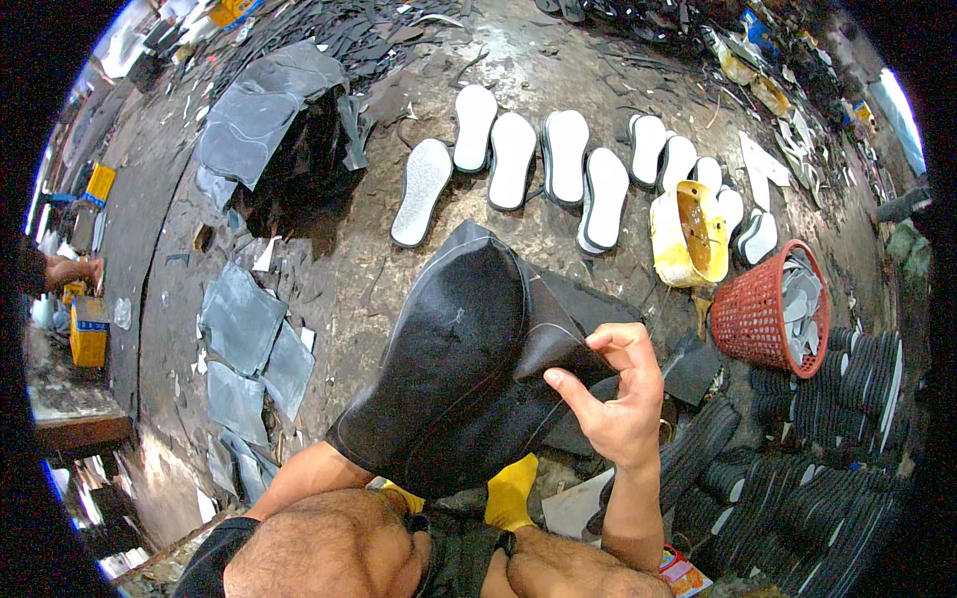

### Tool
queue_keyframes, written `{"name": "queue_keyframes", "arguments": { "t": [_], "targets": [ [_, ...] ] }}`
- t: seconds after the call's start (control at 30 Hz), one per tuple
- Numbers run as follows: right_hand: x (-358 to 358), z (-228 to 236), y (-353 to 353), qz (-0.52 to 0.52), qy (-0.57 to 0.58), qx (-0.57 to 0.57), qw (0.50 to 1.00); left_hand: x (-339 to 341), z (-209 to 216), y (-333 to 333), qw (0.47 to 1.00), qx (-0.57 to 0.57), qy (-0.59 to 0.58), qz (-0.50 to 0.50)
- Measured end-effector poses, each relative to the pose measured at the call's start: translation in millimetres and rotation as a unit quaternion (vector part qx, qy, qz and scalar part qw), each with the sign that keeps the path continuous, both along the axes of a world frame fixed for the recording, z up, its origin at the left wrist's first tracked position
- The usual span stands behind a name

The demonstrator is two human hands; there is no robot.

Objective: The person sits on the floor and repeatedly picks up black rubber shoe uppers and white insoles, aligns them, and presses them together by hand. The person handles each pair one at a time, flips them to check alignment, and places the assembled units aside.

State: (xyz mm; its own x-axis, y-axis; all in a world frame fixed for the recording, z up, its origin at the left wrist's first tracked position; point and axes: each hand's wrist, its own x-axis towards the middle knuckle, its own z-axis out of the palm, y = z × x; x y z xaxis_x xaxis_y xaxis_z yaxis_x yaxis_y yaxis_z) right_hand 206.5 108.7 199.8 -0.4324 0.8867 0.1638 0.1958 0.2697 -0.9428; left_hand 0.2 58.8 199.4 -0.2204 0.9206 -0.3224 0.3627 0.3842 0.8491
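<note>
A black rubber sheet [454, 319] is spread over my lap, with thin pale curved outlines marked on it. Its right part is folded into a flap. My right hand [623, 399] has thumb and forefinger bent round the edge of that flap, at the sheet's right side. My left forearm [311, 480] runs in under the sheet's lower left edge. The sheet hides that hand and its fingers.
White-topped soles [511, 159] lie in rows ahead. A cut yellowish container [666, 234] and a red basket of grey scraps [738, 319] stand right, near stacked black soles [788, 508]. Grey sheets [239, 319] lie left; a dark sheet covers a heap [254, 115]. Another person's hand [75, 272] shows far left.
</note>
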Motion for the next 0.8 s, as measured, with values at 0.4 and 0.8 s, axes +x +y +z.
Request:
{"name": "queue_keyframes", "arguments": {
  "t": [0.4, 0.8],
  "targets": [
    [-5.4, -10.8, -5.1, -0.045, 0.013, 0.024, 0.999, -4.5, -43.5, -8.4, 0.984, 0.154, -0.080, 0.035],
    [-0.1, -8.9, -9.4, -0.037, 0.070, 0.080, 0.994, -2.3, -16.7, -14.8, 0.880, 0.226, 0.376, -0.179]
  ]
}}
